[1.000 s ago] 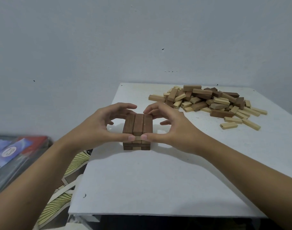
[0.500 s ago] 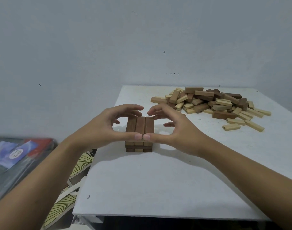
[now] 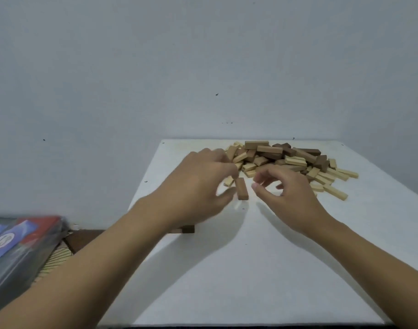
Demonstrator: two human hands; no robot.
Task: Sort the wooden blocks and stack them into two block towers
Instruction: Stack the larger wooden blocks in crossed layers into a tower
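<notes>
Low in the frame both forearms reach in over the white bench (image 3: 227, 281). Off its edge at the lower left sits a blue and red plastic-wrapped package (image 3: 18, 241). Further in, one corner of a low dark brown block stack (image 3: 188, 229) shows beneath the left wrist; the rest is hidden.

At centre frame a single brown wooden block (image 3: 242, 192) lies between the hands, its long axis running near to far. The blurred left hand (image 3: 198, 186) is the nearer one, with its thumb just beside the block and its fingers at the far end. I cannot tell whether it pinches the block. The right hand (image 3: 288, 195), just to the right and apart from the block, curls loosely around nothing.

The stack lies back toward the lower left, and the left arm itself probably covers that target.

Farthest, at the upper right, spreads the mixed pile of pale and brown wooden blocks (image 3: 286, 160).
</notes>
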